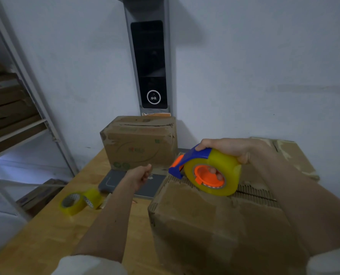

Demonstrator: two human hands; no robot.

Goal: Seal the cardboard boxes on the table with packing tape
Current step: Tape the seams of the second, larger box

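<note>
Right hand (230, 149) grips a blue and orange tape dispenser (204, 169) loaded with a yellowish roll, fingers curled through the core, resting it on the top of the near cardboard box (204, 225) along its flap seam. Her or his left hand (141, 173) reaches out over the wooden table (46, 235) beyond the box's left edge, fingers loosely curled and holding nothing. Farther back a second cardboard box (139, 143) stands against the wall. Two spare tape rolls (79, 201) lie on the table's left side.
</note>
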